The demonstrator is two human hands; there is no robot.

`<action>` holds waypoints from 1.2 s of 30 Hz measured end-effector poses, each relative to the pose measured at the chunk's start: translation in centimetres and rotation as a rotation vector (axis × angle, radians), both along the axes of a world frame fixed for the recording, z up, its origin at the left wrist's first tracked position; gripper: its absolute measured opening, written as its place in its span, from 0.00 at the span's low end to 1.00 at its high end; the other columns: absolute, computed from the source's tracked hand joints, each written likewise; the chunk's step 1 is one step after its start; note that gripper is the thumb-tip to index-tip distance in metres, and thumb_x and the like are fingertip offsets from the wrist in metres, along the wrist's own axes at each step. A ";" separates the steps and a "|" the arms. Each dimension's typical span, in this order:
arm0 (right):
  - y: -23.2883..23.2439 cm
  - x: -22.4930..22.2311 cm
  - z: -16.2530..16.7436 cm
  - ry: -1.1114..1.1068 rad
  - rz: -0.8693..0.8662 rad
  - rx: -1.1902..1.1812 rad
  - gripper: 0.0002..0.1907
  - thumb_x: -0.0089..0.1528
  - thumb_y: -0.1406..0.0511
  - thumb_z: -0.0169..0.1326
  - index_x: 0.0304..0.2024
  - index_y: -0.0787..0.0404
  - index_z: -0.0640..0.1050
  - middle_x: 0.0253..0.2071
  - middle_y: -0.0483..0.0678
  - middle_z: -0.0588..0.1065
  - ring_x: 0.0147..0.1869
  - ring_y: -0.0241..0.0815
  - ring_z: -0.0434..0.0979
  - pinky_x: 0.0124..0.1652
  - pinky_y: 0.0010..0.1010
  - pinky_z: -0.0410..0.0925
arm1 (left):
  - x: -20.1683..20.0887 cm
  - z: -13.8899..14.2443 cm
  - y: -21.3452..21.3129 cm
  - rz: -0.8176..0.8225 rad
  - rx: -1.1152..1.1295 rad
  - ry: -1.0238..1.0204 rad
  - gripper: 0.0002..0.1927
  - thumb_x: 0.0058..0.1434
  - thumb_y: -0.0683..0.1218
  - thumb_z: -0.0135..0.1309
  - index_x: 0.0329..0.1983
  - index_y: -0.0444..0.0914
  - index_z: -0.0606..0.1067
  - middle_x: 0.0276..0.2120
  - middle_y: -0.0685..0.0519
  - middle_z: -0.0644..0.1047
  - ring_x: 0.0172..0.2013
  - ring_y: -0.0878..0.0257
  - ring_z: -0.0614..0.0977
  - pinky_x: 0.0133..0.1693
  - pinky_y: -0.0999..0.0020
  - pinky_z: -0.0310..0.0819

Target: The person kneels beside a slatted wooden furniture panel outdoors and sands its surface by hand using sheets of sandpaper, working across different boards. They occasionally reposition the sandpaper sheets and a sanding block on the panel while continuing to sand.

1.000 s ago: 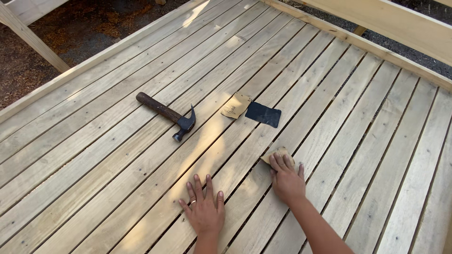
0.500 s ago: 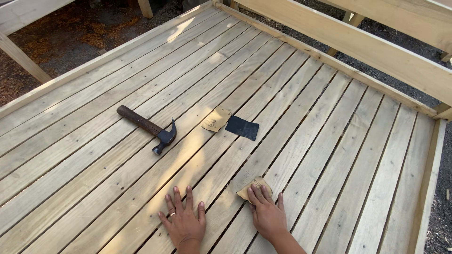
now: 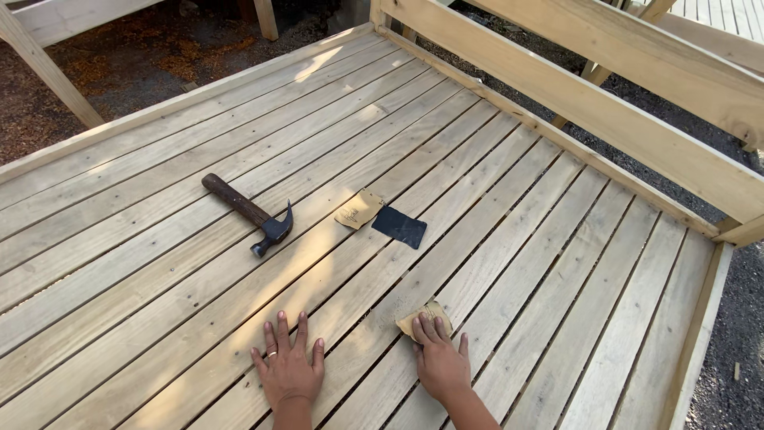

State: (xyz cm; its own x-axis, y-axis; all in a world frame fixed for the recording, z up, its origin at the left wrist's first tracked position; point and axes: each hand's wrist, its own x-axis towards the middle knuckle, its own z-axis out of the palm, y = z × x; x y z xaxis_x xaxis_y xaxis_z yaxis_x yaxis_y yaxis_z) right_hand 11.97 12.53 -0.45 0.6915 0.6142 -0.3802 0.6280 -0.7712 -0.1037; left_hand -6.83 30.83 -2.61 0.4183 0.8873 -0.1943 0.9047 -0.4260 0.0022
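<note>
The deck [image 3: 509, 239] is pale, fresh-cut timber, long narrow boards laid side by side with thin dark gaps between them, the grain and small knots plain to see and a row of screw heads running across. A heavier plank rail [image 3: 605, 111] of the same raw wood runs along the far edge, and beyond it lies dark ground with reddish bark or leaf litter.

The right hand [image 3: 439, 365] lies palm down, its fingers pressed onto a small folded piece of sandpaper [image 3: 420, 317], tan and papery, curled a little at the edges; the sandpaper sits on a board near the bottom of the view, just ahead of the knuckles. The left hand [image 3: 288, 368] is spread flat and wide on the bare boards beside it, holding nothing, a ring on one finger.

Further up the deck rests a claw hammer [image 3: 251, 213] with a dark brown wooden handle and a dull black metal head. Just to its right lie two more sheets, touching at a corner: one tan with its paper backing up [image 3: 359, 209], one black with its gritty face up [image 3: 399, 226].

Compared with half a second ago, both hands and the folded sandpaper sit in much the same spot relative to the hammer; the view has tilted up, so more of the rail shows.
</note>
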 end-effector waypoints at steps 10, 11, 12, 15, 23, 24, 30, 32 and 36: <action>7.9 8.7 -0.7 -0.143 -0.059 0.226 0.27 0.71 0.55 0.37 0.74 0.39 0.58 0.78 0.31 0.51 0.81 0.41 0.46 0.73 0.60 0.42 | -0.6 -1.9 0.1 -0.002 0.095 -0.106 0.34 0.63 0.70 0.35 0.74 0.67 0.53 0.76 0.62 0.48 0.74 0.58 0.49 0.69 0.43 0.38; 7.3 7.6 -0.8 -0.141 -0.066 0.231 0.28 0.71 0.55 0.38 0.74 0.41 0.58 0.78 0.32 0.51 0.81 0.42 0.47 0.72 0.61 0.42 | -0.7 -1.9 0.1 -0.009 0.101 -0.127 0.34 0.63 0.70 0.36 0.74 0.67 0.54 0.76 0.62 0.49 0.74 0.58 0.49 0.69 0.43 0.39; 6.0 5.6 -1.2 -0.127 -0.034 0.240 0.28 0.70 0.56 0.39 0.74 0.41 0.58 0.78 0.32 0.52 0.81 0.42 0.47 0.72 0.60 0.42 | -0.7 -1.8 0.0 -0.020 0.114 -0.157 0.34 0.63 0.70 0.36 0.74 0.67 0.54 0.76 0.62 0.49 0.74 0.58 0.50 0.69 0.43 0.39; 1.2 -0.5 -2.0 -0.075 0.054 0.148 0.31 0.67 0.55 0.42 0.74 0.41 0.56 0.77 0.32 0.49 0.80 0.41 0.44 0.71 0.61 0.41 | -0.7 -1.5 -0.2 -0.009 0.081 -0.068 0.35 0.63 0.70 0.35 0.74 0.68 0.52 0.76 0.61 0.48 0.74 0.58 0.49 0.69 0.43 0.38; 7.8 8.1 0.2 -0.051 -0.105 0.239 0.27 0.70 0.55 0.37 0.72 0.34 0.59 0.77 0.26 0.52 0.82 0.36 0.45 0.74 0.59 0.38 | -0.5 -1.6 -0.1 0.000 0.037 -0.031 0.36 0.63 0.71 0.33 0.76 0.70 0.50 0.76 0.62 0.45 0.75 0.57 0.46 0.70 0.43 0.36; 8.6 8.4 0.4 -0.039 -0.129 0.237 0.27 0.70 0.54 0.36 0.73 0.36 0.59 0.77 0.27 0.52 0.82 0.36 0.45 0.74 0.59 0.38 | -0.5 -1.5 0.0 0.014 -0.003 -0.023 0.37 0.62 0.72 0.32 0.77 0.70 0.49 0.76 0.62 0.44 0.74 0.57 0.45 0.70 0.44 0.35; 0.7 -1.8 -1.1 -0.050 0.015 0.193 0.31 0.67 0.54 0.40 0.74 0.36 0.58 0.76 0.28 0.52 0.81 0.36 0.44 0.72 0.59 0.40 | -0.3 -0.4 0.0 -0.014 -0.024 0.017 0.35 0.65 0.71 0.31 0.76 0.68 0.47 0.77 0.60 0.43 0.75 0.57 0.44 0.70 0.43 0.35; -1.2 -3.6 -1.7 -0.018 0.024 0.110 0.32 0.67 0.53 0.40 0.76 0.32 0.57 0.76 0.26 0.51 0.81 0.34 0.43 0.73 0.59 0.39 | -0.2 -0.1 0.0 -0.002 -0.045 -0.006 0.34 0.64 0.71 0.31 0.75 0.68 0.47 0.77 0.61 0.42 0.75 0.57 0.44 0.70 0.43 0.34; 1.5 1.7 -2.0 -0.090 0.004 0.123 0.31 0.68 0.52 0.37 0.75 0.30 0.57 0.76 0.24 0.52 0.80 0.33 0.45 0.73 0.59 0.38 | -0.2 0.0 0.0 -0.006 -0.050 0.004 0.35 0.65 0.70 0.32 0.75 0.68 0.47 0.77 0.60 0.43 0.75 0.57 0.44 0.70 0.43 0.35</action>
